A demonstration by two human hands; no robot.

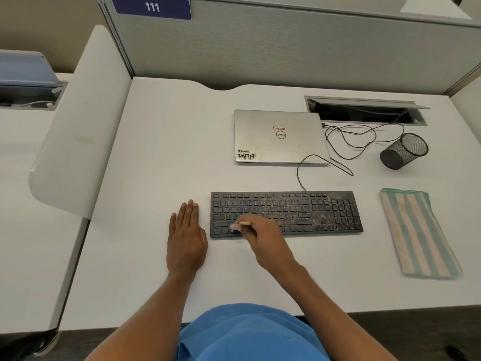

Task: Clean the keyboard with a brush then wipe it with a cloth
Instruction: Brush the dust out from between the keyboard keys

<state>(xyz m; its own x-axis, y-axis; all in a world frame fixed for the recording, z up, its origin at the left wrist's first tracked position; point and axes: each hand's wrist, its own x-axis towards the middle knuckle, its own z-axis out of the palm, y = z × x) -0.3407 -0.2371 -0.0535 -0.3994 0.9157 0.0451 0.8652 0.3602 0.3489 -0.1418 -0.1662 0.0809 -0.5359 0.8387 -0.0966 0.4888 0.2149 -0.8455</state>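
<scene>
A black keyboard (307, 212) lies on the white desk (156, 152), with brownish dust scattered over its middle and right keys. My right hand (263, 235) grips a small light-coloured brush (240, 225) whose blurred tip touches the lower left keys. My left hand (186, 235) rests flat on the desk just left of the keyboard, fingers straight. A folded green and pink striped cloth (416, 233) lies to the right of the keyboard.
A closed silver laptop (279, 136) sits behind the keyboard, with black cables (346, 142) running to an open cable hatch (364, 110). A black mesh pen cup (403, 151) lies tipped at the right. A grey partition wall (260, 48) backs the desk.
</scene>
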